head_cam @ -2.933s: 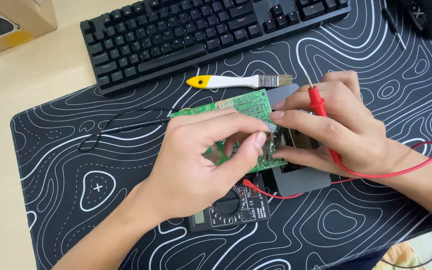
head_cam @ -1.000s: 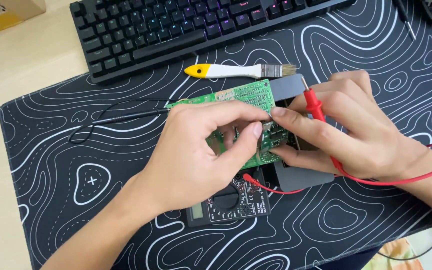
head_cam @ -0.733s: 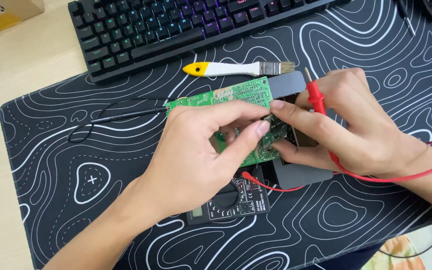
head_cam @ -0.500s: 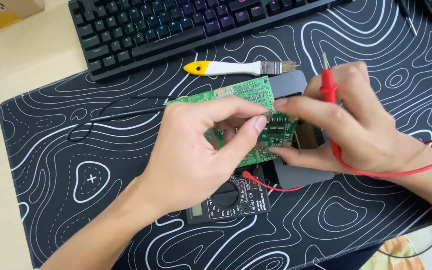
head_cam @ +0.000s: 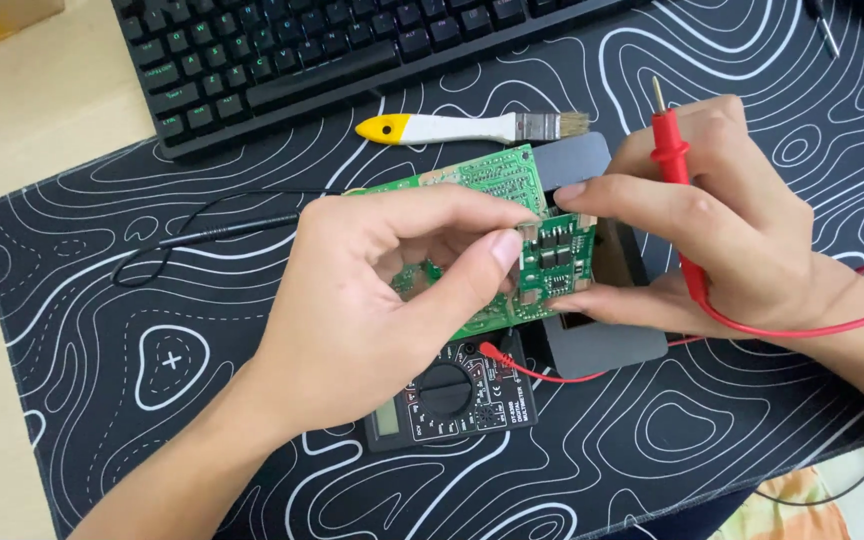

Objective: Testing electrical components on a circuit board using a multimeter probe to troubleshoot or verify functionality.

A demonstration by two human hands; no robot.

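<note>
My left hand (head_cam: 372,300) and my right hand (head_cam: 722,230) pinch a small green circuit board (head_cam: 552,255) between their fingertips, from its left and right sides. It is held just above a larger green circuit board (head_cam: 482,178) that rests on a grey flat box (head_cam: 602,345). My right hand also keeps a red probe (head_cam: 672,160) tucked between its fingers, metal tip pointing up and away. Its red lead (head_cam: 802,330) loops round my right wrist. A second red wire runs to a black multimeter (head_cam: 452,398) lying just below my left hand.
A black probe with its thin lead (head_cam: 212,235) lies left of my hands on the black patterned desk mat (head_cam: 172,400). A white brush with a yellow handle end (head_cam: 462,127) lies beyond the boards. Behind it is a black keyboard (head_cam: 352,50).
The red probe has swung off the board and now points up. The small board is now pinched between both hands. The view has shifted slightly.
</note>
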